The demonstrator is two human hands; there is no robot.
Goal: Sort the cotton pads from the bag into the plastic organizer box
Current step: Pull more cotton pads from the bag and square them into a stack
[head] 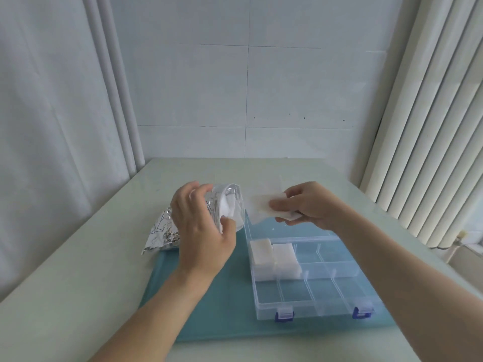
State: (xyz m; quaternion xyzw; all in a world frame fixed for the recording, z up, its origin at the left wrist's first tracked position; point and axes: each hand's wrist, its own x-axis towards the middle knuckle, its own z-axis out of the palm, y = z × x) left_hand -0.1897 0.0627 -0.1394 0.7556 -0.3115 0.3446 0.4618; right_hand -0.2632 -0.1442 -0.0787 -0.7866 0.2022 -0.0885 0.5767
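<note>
Tiled wall behind pale bench point(78, 257); teal mat under organizer box point(308, 283), two far-left compartments filled, rest open; left hand point(201, 231) grips foil bag point(167, 226); right hand point(308, 205), fingers pinching cotton pads point(261, 205), hangs above the box's far edge; free compartments lie nearer, judged reachable

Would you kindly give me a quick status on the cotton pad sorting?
Left hand grips bag. Right hand pinches cotton pads above organizer box. Two compartments filled. Nothing in the way.
</note>
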